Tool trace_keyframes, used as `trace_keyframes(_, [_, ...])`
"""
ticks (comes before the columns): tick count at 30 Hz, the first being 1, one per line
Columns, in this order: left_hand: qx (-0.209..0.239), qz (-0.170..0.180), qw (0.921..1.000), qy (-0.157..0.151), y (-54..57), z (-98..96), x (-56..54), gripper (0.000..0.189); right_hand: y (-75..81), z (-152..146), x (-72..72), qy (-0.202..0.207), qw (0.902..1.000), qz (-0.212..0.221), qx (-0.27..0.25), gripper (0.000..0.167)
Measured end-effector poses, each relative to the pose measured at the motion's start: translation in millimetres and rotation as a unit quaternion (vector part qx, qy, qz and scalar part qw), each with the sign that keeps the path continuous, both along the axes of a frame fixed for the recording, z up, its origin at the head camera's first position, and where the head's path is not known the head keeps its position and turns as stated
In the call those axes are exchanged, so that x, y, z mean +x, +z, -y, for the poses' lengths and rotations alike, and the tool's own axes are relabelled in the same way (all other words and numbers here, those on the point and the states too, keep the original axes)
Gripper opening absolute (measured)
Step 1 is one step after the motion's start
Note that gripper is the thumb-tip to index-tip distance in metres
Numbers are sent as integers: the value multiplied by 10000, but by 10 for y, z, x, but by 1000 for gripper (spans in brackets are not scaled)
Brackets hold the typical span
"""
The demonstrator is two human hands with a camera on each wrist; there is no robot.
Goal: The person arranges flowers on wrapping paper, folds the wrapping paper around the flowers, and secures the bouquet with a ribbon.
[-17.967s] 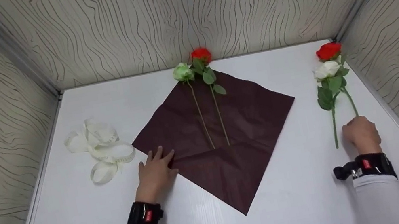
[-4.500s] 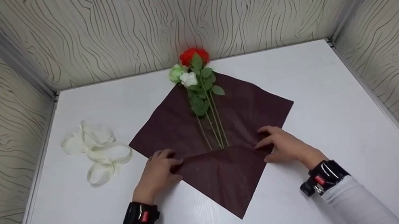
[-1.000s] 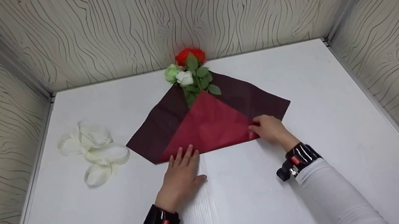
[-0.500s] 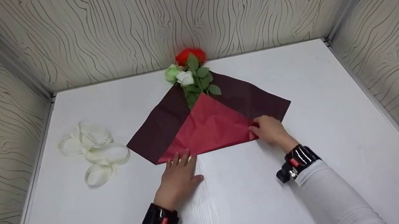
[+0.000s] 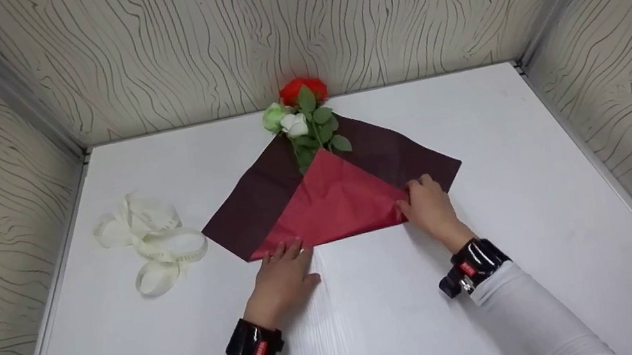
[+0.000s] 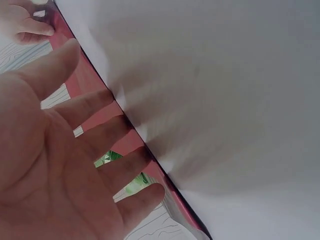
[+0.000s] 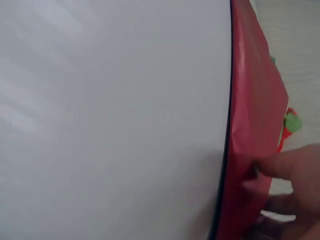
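Wrapping paper (image 5: 333, 200), dark maroon with a red reverse, lies with its lower corner folded up into a red triangle. Artificial roses rest on it: a red bloom (image 5: 302, 90), a white rose (image 5: 294, 124) and a pale green rose (image 5: 275, 117). The fold covers their lower stems. My left hand (image 5: 280, 285) lies at the folded edge, its straight fingers (image 6: 125, 167) touching the paper. At the fold's right end, my right hand (image 5: 431, 209) rests on the paper; its thumb (image 7: 280, 165) touches the red side, fingers loosely bent beside it.
A loosely looped cream ribbon (image 5: 172, 245) with faint print lies left of the paper. The white table (image 5: 553, 194) ends at patterned walls (image 5: 288, 19) at the back and both sides. The blooms lie close to the back wall.
Since the oldest frame, the red and white roses from the right have joined the others and the paper's lower corner has been folded over them. Lately my right fingers spread slightly upward on the paper.
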State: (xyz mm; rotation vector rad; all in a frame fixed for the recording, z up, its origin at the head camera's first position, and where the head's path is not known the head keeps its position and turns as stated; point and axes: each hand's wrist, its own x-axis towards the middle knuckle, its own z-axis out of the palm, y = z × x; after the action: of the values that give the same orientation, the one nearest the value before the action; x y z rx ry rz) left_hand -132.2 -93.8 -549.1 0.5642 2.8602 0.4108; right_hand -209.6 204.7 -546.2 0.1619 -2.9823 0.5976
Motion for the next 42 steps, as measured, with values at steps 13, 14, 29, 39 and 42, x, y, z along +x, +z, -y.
trace_keyframes(13, [-269,-258,9993,-25,19,-26,-13,50,-116,820,693,2471,9498,389,1878,70])
trace_keyframes(14, [-290,-293,9991,-34,19,-27,-12,49,-131,844,709,2487,9474,436,1965,71])
trace_keyframes(29, [-253,-251,9993,-88,14,17,-17,52,-119,508,611,1510,9569,1126,2211,82])
trace_keyframes(39, [-124,-234,9995,-183,29,36,-20,52,-140,93,696,1361,9627,1000,2114,80])
trace_keyframes(42, [-83,-186,9996,-172,37,49,-20,52,-157,-89,716,1184,9685,936,1980,81])
